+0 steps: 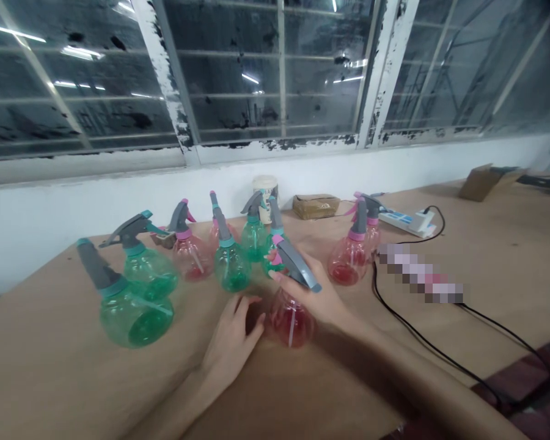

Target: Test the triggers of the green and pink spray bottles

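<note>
My right hand is wrapped round the neck of a red spray bottle with a grey and pink trigger head, near the middle of the table. Left of that bottle, my left hand is held low over the wood with its fingers apart and nothing in them. Just beyond it stands a green spray bottle. Farther left are two more green bottles, the nearer one with its head tilted left in view. Another red spray bottle stands to the right of my right hand.
More red and green bottles stand behind, with a white cup by the wall. A brown taped box lies at the back. On the right are a white power strip, black cables and an open cardboard box.
</note>
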Demonstrator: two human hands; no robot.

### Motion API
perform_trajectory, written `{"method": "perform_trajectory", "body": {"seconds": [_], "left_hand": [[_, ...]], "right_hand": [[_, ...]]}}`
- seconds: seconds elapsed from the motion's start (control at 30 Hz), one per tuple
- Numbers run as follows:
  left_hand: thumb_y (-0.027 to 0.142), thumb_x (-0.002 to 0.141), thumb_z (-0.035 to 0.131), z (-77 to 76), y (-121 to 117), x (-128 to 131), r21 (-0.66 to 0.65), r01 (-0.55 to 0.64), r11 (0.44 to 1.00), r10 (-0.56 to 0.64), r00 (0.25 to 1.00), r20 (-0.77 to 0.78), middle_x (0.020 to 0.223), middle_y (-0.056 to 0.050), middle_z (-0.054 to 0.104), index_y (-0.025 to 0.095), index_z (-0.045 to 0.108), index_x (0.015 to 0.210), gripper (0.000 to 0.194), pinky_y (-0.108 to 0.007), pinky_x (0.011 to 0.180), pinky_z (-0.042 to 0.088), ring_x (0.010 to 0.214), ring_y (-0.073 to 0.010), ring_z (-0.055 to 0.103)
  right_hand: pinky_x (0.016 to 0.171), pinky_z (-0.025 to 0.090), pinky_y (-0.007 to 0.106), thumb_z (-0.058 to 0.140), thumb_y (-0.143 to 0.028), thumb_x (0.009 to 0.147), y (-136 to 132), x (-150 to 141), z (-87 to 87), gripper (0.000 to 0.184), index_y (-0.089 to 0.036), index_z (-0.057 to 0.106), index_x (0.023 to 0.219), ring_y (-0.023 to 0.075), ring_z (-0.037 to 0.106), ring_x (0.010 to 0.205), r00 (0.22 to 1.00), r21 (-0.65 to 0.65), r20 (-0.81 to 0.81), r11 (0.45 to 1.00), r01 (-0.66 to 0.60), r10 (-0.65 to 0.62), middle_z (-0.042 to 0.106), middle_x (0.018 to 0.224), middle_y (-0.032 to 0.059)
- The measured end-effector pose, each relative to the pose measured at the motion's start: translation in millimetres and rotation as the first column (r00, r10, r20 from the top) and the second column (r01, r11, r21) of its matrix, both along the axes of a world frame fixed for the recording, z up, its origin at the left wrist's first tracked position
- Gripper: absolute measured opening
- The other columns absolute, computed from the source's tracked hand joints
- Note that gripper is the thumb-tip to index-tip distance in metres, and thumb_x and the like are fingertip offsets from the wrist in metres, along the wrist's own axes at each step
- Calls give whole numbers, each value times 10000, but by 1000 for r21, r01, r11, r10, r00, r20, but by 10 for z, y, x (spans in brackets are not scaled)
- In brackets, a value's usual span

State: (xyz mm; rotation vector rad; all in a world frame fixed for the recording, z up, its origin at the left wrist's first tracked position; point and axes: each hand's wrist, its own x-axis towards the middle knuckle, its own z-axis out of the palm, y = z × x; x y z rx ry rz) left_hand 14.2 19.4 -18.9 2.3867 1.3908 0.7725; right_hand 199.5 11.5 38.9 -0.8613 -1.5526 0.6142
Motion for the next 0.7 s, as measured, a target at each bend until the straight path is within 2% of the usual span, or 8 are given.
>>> {"method": "perform_trajectory", "body": {"seconds": [0.1, 0.27, 0.5, 0.7], "left_hand": [[250, 862, 453, 12, -10, 7, 16, 5, 1000, -5, 1000, 0, 1038, -55, 588, 203, 519, 1036, 191, -403, 855, 473, 973, -225, 582], [224, 845, 471, 26, -28, 19, 46, 5, 999, -6, 1000, 14, 1007, -41, 589, 214, 527, 997, 162, -388, 837, 479, 941, -217, 588], [217, 841, 471, -39, -6, 11, 84, 10, 996, -13, 999, 44, 1013, -45, 584, 209, 535, 994, 166, -383, 837, 476, 953, -219, 585], [205, 846, 469, -40, -9, 8, 80, 19, 997, -22, 999, 39, 1004, -39, 573, 210, 528, 985, 152, -373, 836, 468, 950, -212, 573]], "right_hand": [[768, 500, 346, 560, -293, 812, -1, -10, -18, 212, -212, 565, 1008, 176, 620, 824, 999, 5, 20, 999, 35, -35, 649, 939, 30], [762, 506, 335, 564, -300, 805, 22, -32, -59, 231, -223, 562, 1022, 177, 628, 845, 998, -7, -40, 999, 47, -48, 654, 975, 28], [713, 487, 318, 563, -325, 806, -3, -5, 12, 140, -220, 580, 895, 178, 605, 774, 991, -2, 27, 991, 133, -133, 648, 857, 22], [603, 447, 268, 560, -302, 812, -37, 68, 6, 103, -212, 522, 779, 131, 525, 606, 985, -3, 35, 985, 172, -172, 571, 695, -18]]}}
